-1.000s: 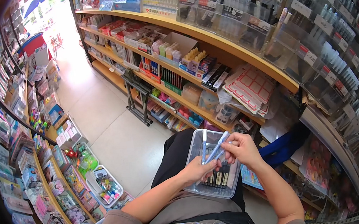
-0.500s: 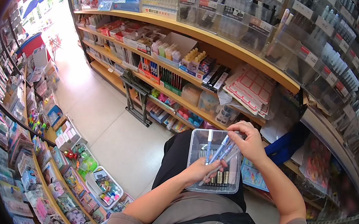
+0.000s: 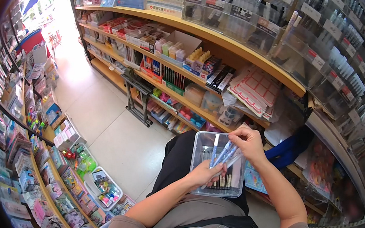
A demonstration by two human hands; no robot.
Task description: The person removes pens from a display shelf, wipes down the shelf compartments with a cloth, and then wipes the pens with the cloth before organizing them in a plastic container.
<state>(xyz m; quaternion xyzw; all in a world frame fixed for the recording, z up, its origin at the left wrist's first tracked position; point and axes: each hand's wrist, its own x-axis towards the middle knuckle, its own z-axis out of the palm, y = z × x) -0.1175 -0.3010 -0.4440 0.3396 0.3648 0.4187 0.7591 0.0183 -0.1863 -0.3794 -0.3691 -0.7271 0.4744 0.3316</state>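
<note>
A bunch of pens [image 3: 216, 150] with blue-patterned barrels and white caps is wrapped in the fingers of my left hand [image 3: 207, 173]. The pens fan out, their capped ends pointing up and away from me. My right hand [image 3: 248, 141] is closed in a pinch at the upper end of a pen on the right side of the bunch; its fingertips partly hide that end. Beneath both hands, a clear plastic box [image 3: 218, 195] rests on my lap. Several dark pens or tubes with pale labels [image 3: 222, 181] lie inside it, partly covered by my left hand.
Shelves of boxed stationery [image 3: 173, 72] run ahead of me, and clear pen racks [image 3: 316, 60] rise on the right. A folding stool [image 3: 137, 96] leans by the shelves. At left, a white bin of small items [image 3: 105, 190] stands beside the tiled aisle [image 3: 102, 123].
My right hand has shifted slightly left and down at the pen ends. My left hand still grips the bunch, and the box stays on my lap. The view has moved slightly.
</note>
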